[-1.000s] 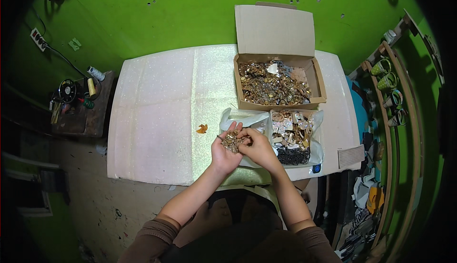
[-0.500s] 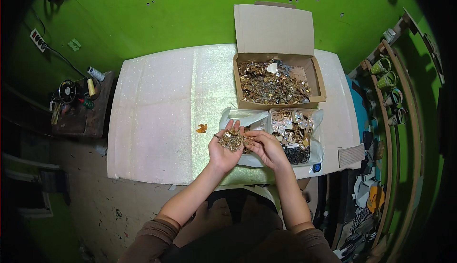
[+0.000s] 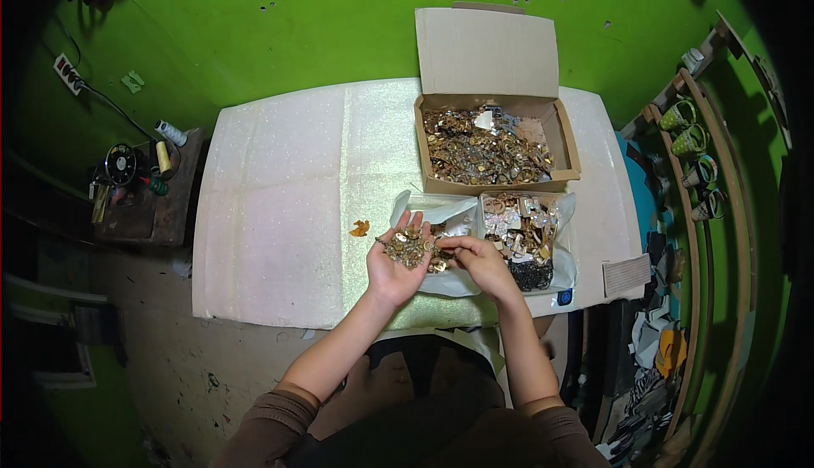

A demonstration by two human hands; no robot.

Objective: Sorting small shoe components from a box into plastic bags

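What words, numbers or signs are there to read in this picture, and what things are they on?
No word, label, brand or number can be read here.
Small dark square near the table's front edge: it has a blue mark, too small to make out.
White thread cone at the left: any print is too small to read.
Open cardboard box: no readable writing shows.
Metallic pieces in the left hand: too small to read any marks.

Small gold-toned pieces [image 3: 407,248], shiny, loosely heaped, lying in the upturned left hand [image 3: 393,270]
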